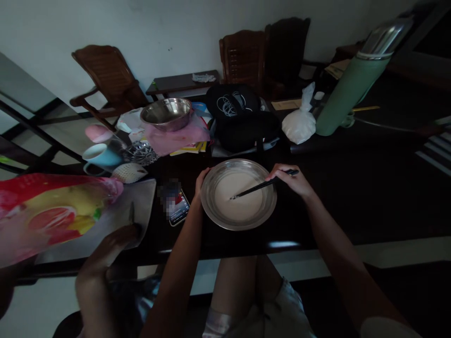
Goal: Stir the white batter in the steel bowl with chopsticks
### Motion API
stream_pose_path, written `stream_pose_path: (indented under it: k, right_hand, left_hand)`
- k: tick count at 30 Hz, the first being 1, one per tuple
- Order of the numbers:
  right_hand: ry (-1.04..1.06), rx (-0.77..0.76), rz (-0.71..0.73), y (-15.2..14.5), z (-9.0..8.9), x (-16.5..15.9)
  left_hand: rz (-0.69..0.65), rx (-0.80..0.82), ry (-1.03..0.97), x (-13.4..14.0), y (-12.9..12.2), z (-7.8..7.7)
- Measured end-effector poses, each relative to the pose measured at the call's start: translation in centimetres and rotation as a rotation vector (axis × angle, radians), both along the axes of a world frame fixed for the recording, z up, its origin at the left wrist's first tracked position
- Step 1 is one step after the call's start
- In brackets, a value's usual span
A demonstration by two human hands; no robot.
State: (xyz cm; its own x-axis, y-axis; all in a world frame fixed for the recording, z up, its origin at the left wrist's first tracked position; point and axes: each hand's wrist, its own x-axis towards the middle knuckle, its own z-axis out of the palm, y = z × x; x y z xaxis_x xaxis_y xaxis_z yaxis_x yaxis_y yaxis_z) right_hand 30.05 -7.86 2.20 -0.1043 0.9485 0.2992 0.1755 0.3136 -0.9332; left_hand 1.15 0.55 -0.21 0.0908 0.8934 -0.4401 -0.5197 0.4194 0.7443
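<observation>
A wide steel bowl (270, 206) stands on the dark table in front of me, with a pale, milky mixture (237, 209) in it. My left hand (202, 182) is closed on the bowl's left rim; most of its fingers are hidden behind the side. Black chopsticks (254, 188) slant down across the bowl from my right hand (289, 178), which is wrapped round their upper end. Their tips dip into the mixture near the bowl's middle. Close by my left forearm lies a phone (179, 211) with a lit screen.
Another person's hand (128, 233) rests on a grey board (145, 199) at left, beside a red-and-yellow bag (66, 211). Behind stand a blue mug (104, 157), a second steel bowl (167, 115), a black bag (239, 119), a knotted bag of white powder (299, 124) and a tall green thermos (348, 94).
</observation>
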Motion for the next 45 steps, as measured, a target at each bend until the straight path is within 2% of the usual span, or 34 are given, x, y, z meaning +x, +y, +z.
stream_pose_path:
  k: [6,9,13,16,20,23,27,30,33,36,41,45]
  right_hand:
    - [0.060,0.027,-0.220,0.4,-0.6,1.2]
    - [0.099,0.005,-0.136,0.3,-0.9,1.1]
    - [0.011,0.006,-0.022,0.1,-0.2,0.0]
    - [-0.015,0.023,-0.084,0.0,0.0,0.0]
    - [0.053,0.035,-0.200,0.3,-0.6,1.2]
    - [0.087,0.007,-0.130,0.3,-1.0,1.3]
    - [0.004,0.020,-0.021,0.2,-0.5,0.4]
    - [-0.040,0.055,-0.091,0.1,-0.2,0.4]
    - [0.029,0.066,-0.193,0.2,-0.5,0.9]
    - [0.096,0.036,-0.152,0.3,-0.9,1.1]
    - [-0.020,0.063,-0.024,0.2,-0.5,0.4]
    - [-0.045,0.075,-0.159,0.2,-0.4,1.0]
  left_hand:
    - [-0.019,0.037,0.020,0.0,-0.2,0.0]
    - [-0.026,0.029,0.047,-0.1,-0.1,-0.1]
    - [0.008,0.020,0.062,0.0,-0.1,0.0]
    - [-0.010,0.016,0.039,0.0,-0.1,0.1]
    - [-0.024,0.028,0.034,-0.1,0.0,-0.2]
    - [-0.020,0.031,0.035,-0.2,0.1,-0.4]
    - [-0.031,0.043,0.027,-0.2,0.0,-0.4]
    - [-0.028,0.041,0.015,-0.2,-0.1,-0.2]
    - [-0.020,0.035,0.018,-0.1,-0.1,-0.1]
    - [-0.015,0.040,0.030,0.0,-0.1,-0.1]
    - [-0.013,0.031,0.032,0.0,-0.1,-0.1]
    - [-0.003,0.046,0.038,0.0,-0.1,-0.1]
